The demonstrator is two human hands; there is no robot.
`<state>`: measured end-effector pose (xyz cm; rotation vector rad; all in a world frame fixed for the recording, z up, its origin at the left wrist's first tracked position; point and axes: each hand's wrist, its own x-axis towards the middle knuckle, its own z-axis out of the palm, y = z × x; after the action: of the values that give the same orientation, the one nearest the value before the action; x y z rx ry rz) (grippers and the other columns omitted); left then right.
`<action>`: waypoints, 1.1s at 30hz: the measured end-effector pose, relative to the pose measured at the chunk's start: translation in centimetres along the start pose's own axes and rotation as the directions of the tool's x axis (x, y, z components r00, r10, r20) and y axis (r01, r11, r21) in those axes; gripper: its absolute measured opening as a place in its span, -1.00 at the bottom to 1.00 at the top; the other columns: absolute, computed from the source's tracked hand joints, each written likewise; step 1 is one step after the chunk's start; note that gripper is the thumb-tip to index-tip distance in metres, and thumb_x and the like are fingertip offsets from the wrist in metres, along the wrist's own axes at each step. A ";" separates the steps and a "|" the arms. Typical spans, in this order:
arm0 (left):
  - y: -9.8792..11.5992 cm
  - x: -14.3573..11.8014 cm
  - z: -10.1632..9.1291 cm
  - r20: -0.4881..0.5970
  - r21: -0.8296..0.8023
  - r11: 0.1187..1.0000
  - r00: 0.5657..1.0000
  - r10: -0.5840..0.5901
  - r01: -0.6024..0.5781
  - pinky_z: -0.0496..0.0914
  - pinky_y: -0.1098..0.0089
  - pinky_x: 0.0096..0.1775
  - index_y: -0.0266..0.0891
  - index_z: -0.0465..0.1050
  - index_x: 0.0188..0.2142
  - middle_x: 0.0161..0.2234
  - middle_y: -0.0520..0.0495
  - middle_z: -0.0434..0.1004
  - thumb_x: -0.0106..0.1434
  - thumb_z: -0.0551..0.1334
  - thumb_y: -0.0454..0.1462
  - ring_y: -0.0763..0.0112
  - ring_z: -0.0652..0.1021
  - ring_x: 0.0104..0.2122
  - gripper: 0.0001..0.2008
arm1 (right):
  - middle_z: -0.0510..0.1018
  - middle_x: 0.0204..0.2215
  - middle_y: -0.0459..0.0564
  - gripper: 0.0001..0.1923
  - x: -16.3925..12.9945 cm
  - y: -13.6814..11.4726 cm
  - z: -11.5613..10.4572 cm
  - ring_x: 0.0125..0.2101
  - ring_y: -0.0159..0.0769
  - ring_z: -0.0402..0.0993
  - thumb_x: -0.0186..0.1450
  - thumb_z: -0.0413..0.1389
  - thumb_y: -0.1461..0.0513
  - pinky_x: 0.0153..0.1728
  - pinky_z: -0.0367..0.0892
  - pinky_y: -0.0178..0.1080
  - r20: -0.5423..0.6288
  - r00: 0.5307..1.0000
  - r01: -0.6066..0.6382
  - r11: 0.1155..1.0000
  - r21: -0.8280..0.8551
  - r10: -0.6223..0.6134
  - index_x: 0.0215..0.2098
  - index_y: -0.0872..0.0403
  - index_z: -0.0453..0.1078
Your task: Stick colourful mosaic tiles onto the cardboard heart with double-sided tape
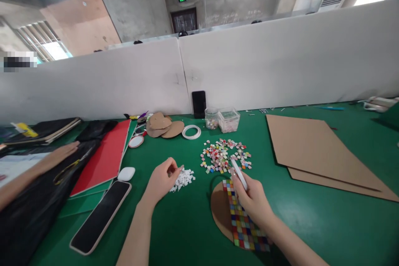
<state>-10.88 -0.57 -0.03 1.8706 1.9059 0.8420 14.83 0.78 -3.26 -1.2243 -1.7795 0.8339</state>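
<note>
**Left hand at the white bits, right hand with tool over the mosaic**

Left hand (162, 181) – fingers pinched together at the left edge of the small heap of white backing scraps (183, 178), centre of frame. Looks like it nips one small white piece at the fingertips; too small to be sure.

Right hand (254, 201) – closed around a slim white tweezers-like tool (239, 173), tip pointing up-left toward the pile of loose coloured mosaic tiles (224, 156). Tip sits right at the near edge of that pile.

Work piece: rounded cardboard cutout (220, 212) on the green table (311, 224), lower centre, partly under the right hand. A strip of glued coloured tile grid (245, 226) runs along it – long axis from upper left to lower right, roughly in line with the right forearm.

Key geometry: tile pile lies straight above the cutout in frame, just beside it; right hand is the nearer one. White scraps lie left of the cutout, by the left hand.

Around: phone (101, 216) face-down-ish at lower left, white earbud case (126, 173) above it, cardboard sheets (314, 149) at right, two clear tile containers (229, 119) and a tape ring (191, 131) near the partition. Another person's hand (60, 153) rests at far left on a black bag.
</note>
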 end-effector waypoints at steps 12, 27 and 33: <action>-0.7 0.1 0.2 0.088 0.063 0.995 0.993 -0.078 0.073 0.06 0.51 -0.54 -0.16 0.08 -0.46 -0.63 0.20 0.07 0.13 0.10 -0.15 0.52 0.21 -0.63 -0.81 | 0.15 -0.75 -0.22 -0.67 0.0 -0.4 -0.1 -0.73 -0.45 0.09 0.31 -0.15 0.12 -0.68 -0.03 -0.36 -0.002 1.000 0.026 1.000 -0.010 -0.026 -0.35 0.16 0.34; -0.5 0.5 0.7 0.089 0.022 0.990 0.986 -0.144 0.143 -0.03 0.50 -0.60 -0.17 0.25 -0.17 -0.72 0.22 -0.06 0.23 -0.03 -0.13 0.49 0.14 -0.72 -0.74 | 0.27 -0.71 -0.18 -0.73 -0.1 -0.5 -0.1 -0.70 -0.42 0.17 0.31 -0.15 0.16 -0.63 0.00 -0.34 0.048 0.999 0.024 1.000 -0.015 -0.023 -0.53 0.04 0.15; -0.2 0.4 0.4 0.058 0.002 0.995 0.993 -0.100 0.100 0.14 0.52 -0.49 -0.14 0.19 -0.05 -0.61 0.20 0.05 0.10 0.09 -0.23 0.49 0.25 -0.62 -0.62 | 0.26 -0.71 -0.18 -0.72 0.0 -0.4 0.0 -0.70 -0.42 0.16 0.31 -0.16 0.15 -0.63 -0.01 -0.34 0.046 0.999 0.028 0.998 -0.051 -0.025 -0.53 0.04 0.16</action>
<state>-10.82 -0.11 -0.45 1.7631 1.9456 0.7483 14.65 0.66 -2.95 -1.2208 -1.8598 0.8111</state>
